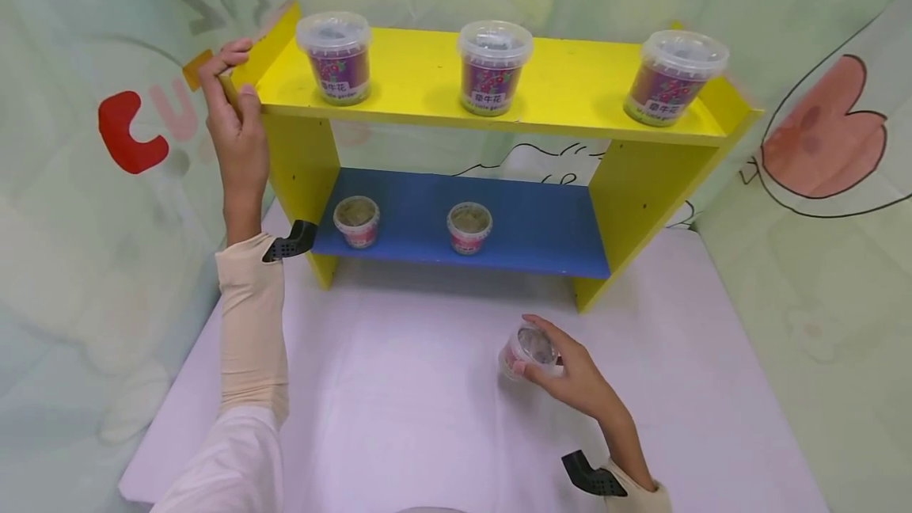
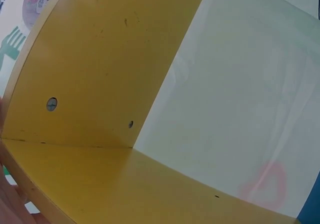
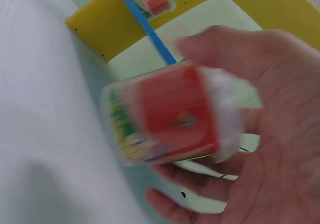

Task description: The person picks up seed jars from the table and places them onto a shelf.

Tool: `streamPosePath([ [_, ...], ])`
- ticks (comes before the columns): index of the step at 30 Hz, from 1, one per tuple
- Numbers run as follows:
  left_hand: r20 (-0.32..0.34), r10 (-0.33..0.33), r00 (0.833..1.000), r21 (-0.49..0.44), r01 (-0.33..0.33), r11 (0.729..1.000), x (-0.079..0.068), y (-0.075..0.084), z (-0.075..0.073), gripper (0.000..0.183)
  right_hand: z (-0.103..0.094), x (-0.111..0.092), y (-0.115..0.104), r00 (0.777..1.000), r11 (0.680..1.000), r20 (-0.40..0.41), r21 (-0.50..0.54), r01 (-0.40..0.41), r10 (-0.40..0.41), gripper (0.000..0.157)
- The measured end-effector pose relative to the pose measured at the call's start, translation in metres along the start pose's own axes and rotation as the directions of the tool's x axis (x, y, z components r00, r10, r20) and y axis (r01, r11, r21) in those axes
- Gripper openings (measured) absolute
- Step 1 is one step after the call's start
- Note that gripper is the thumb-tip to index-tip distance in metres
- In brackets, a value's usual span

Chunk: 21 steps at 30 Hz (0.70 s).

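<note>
My left hand grips the upper left corner of a yellow and blue shelf unit, fingers over the side panel and thumb at its front. In the left wrist view, part of that hand shows beside the yellow boards. My right hand holds a small clear plastic cup with a red label, in front of the unit over the white tabletop. The right wrist view shows thumb and fingers around the lidded end of the cup, which is tilted and blurred.
Three lidded purple-label cups stand on the yellow top board: left, middle and right. Two smaller cups, one left and one central, sit on the blue shelf. Printed cloth walls enclose the white table.
</note>
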<state>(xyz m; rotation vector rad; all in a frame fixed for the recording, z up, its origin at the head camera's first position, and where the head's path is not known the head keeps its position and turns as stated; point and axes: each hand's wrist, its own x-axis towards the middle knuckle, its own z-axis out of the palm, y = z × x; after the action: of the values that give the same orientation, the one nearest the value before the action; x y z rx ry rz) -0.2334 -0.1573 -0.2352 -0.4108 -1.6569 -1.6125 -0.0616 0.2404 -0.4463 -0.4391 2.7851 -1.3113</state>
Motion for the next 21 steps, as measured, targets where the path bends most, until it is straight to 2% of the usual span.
streamPosePath([
  [2,0.004,0.013,1.0,0.014,-0.013,1.0,0.0,0.0,0.0,0.027,-0.001,0.001,-0.001,0.999,0.999,-0.036,0.049,0.009,-0.007,0.064],
  [4,-0.001,-0.003,1.0,0.012,0.003,1.0,0.0,0.0,0.0,0.027,-0.002,0.002,-0.002,0.999,0.994,-0.049,0.11,0.009,-0.004,0.063],
  [6,0.004,0.012,1.0,0.023,-0.013,1.0,0.0,0.0,0.0,0.026,-0.002,0.002,-0.002,0.999,0.986,-0.045,0.165,0.002,0.005,0.061],
  [10,0.005,-0.003,1.0,0.019,0.003,1.0,0.0,0.0,0.0,0.026,-0.002,0.003,-0.004,0.999,0.967,-0.026,0.253,-0.028,0.036,0.06],
  [13,0.005,-0.023,1.0,0.017,0.023,1.0,0.001,0.0,0.0,0.026,0.0,0.004,-0.006,0.998,0.942,-0.026,0.331,-0.05,0.062,0.061],
  [19,0.011,0.034,0.999,0.009,-0.034,0.999,0.0,0.0,0.001,0.028,0.0,0.009,-0.009,0.992,0.883,-0.094,0.468,-0.033,0.087,0.06],
  [21,0.004,0.037,0.999,0.0,-0.037,0.999,0.0,0.0,0.001,0.028,-0.003,0.012,-0.009,0.988,0.853,-0.12,0.521,-0.022,0.098,0.058],
])
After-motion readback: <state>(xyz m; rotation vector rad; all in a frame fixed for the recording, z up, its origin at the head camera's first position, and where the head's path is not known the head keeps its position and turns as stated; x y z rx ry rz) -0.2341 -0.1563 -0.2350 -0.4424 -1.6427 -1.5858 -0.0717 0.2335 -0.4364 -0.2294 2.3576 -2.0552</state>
